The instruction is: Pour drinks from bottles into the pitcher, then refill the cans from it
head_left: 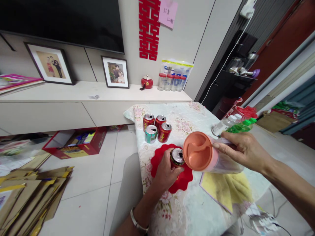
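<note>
My left hand (167, 173) is wrapped round an opened red drink can (177, 156), which stands over a scalloped red mat (185, 180). With my right hand (242, 149) I grip the handle of a clear plastic pitcher (219, 162) with an orange lid (197, 151). The pitcher is tipped on its side toward the can, its lid close beside the can's top. Whether liquid is flowing I cannot tell. Behind the mat stand several opened cans, among them a red can (164, 132) and a green can (151, 134).
A yellow cloth (226, 188) lies on the flowered tablecloth (182, 213) under the pitcher. Clear and green bottles (242, 125) stand at the table's right edge. A white cabinet (113, 98) carries framed photos, a red pot (147, 82) and jars (169, 82). Flattened cardboard (36, 193) lies at left.
</note>
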Tool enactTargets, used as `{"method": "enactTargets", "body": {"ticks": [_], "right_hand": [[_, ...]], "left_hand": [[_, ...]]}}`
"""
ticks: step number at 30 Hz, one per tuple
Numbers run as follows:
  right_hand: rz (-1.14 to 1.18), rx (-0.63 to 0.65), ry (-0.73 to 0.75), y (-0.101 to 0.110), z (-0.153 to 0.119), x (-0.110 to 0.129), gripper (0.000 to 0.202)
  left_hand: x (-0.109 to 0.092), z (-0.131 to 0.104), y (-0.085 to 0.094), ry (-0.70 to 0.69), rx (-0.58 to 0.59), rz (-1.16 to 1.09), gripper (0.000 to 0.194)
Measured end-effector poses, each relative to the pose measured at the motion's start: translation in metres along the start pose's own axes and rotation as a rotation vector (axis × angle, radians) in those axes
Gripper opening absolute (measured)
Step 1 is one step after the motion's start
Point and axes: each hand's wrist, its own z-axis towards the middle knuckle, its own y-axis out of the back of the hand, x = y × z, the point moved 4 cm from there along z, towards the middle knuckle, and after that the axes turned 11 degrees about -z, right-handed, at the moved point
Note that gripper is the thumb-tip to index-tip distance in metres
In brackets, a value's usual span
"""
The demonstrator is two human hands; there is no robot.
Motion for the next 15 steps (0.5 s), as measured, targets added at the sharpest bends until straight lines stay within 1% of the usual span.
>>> {"method": "enactTargets", "body": {"ticks": [15], "right_hand": [[-0.018, 0.013, 0.006, -0.0004, 0.0006, -0.0014, 0.058]], "left_hand": [[0.0014, -0.0006, -0.0004, 0.028, 0.009, 0.013, 0.068]]}}
